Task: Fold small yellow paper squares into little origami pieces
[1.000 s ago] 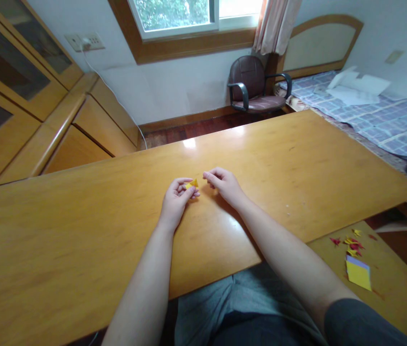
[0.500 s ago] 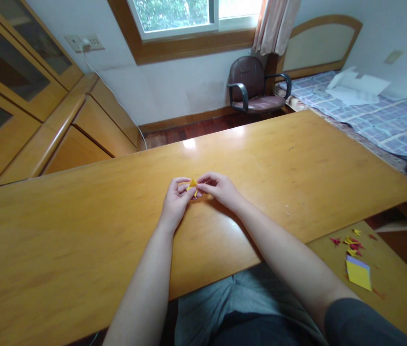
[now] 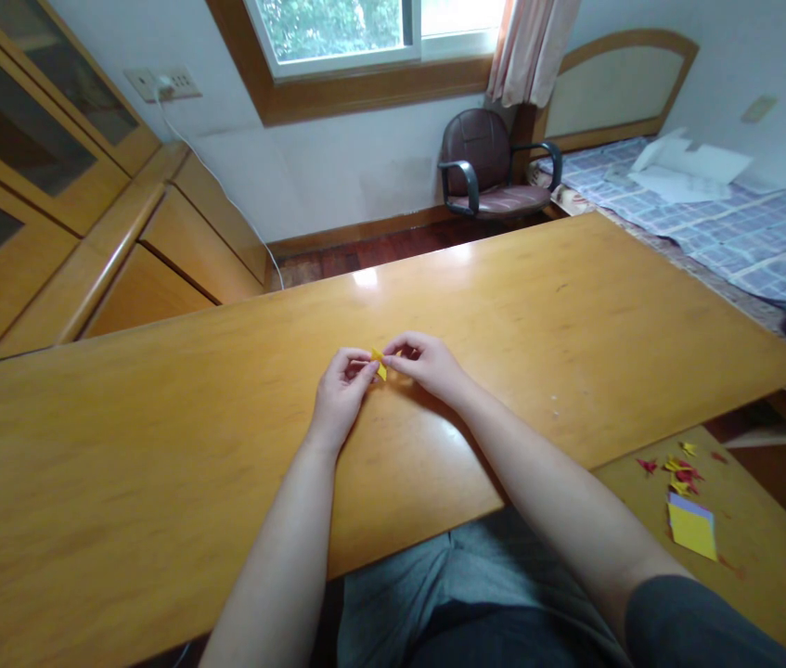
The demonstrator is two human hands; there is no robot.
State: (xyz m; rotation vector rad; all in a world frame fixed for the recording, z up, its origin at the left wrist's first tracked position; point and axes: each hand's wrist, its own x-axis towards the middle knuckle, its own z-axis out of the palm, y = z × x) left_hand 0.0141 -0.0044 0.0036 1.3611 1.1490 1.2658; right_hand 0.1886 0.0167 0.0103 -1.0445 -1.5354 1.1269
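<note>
A small folded piece of yellow origami paper [image 3: 381, 371] is pinched between my two hands, over the middle of the wooden table [image 3: 190, 445]. My left hand [image 3: 342, 385] grips its left side with thumb and fingers. From the right, the thumb and forefinger of my right hand [image 3: 427, 366] close on its other side. Fingertips cover part of the paper, so its exact folded shape is hard to make out.
On a lower surface [image 3: 768, 520] at the right lie several red and yellow folded paper figures [image 3: 683, 475] and a stack of yellow and purple paper sheets [image 3: 693, 527]. A brown armchair [image 3: 480, 162] stands beyond the table, beside a bed [image 3: 727, 218]. Cabinets [image 3: 148, 250] line the left.
The yellow paper has turned in my fingers and now shows a narrower, slanted shape. My left fingers have curled in more, while my right hand has barely shifted.
</note>
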